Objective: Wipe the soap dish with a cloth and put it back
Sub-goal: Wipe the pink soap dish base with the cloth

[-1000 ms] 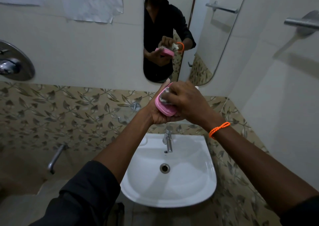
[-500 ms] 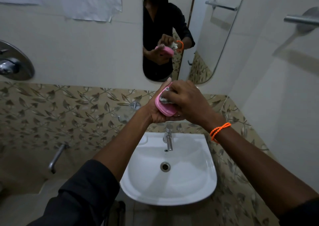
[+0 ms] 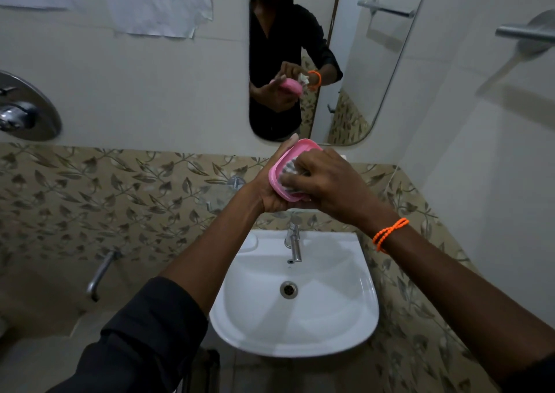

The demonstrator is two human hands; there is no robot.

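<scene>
L hand (image 3: 270,193) cups the soap dish (image 3: 289,169) from beneath, fingers wrapped round its far edge, one fingertip showing above the rim; grip is firm on the dish. R hand (image 3: 326,182) has fingers curled onto the cloth (image 3: 286,173), pinching it and pressing it into the dish's hollow. Dish is held up in the air, well above the basin (image 3: 294,311) and tap (image 3: 294,241), in front of the mirror (image 3: 324,62), tilted so the open face looks toward me.

Step in hand, as I judge: wiping the inside. To do it well: keep L grip as the fixed support under the dish so pressure from R doesn't tip it; drive cloth w/ fingertips into the corners and along the inner wall just inside my L fingers; rotate dish in L palm rather than re-pinching cloth. Outer face and underside, beneath my L palm, prob. not wiped yet. Where it goes back: cannot tell.

Materials: dish is pink, looks like smooth moulded plastic, rounded-rectangle w/ raised lip, shallow; likely slippery if soapy. Cloth is pale, crumpled, small, soft; weave too blurred to tell. Basin is glossy white, tap chrome. Orange bead band (image 3: 390,232) sits on R wrist, clear of the work.
</scene>
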